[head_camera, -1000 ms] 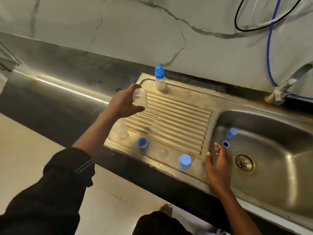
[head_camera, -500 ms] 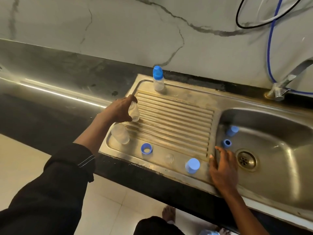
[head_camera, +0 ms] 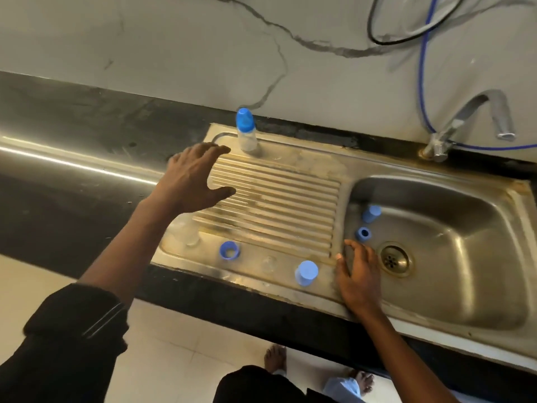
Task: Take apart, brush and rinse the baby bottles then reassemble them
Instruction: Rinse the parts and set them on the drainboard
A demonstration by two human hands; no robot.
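The left grip (head_camera: 194, 178) is spread apart and holds nothing, hovering over the ribbed drainboard (head_camera: 279, 199). The capped bottle (head_camera: 246, 132) stands upright just beyond its fingertips at the far corner, and a clear uncapped bottle (head_camera: 187, 232) stands below its wrist. The right grip (head_camera: 359, 274) lies flat with straight fingers on the sink (head_camera: 479, 257) edge, between a blue cap (head_camera: 306, 273) and a blue ring (head_camera: 363, 234).

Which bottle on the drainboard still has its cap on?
The upright bottle at the far edge of the drainboard, topped with a blue cap. The clear bottle body at the near-left corner has none.
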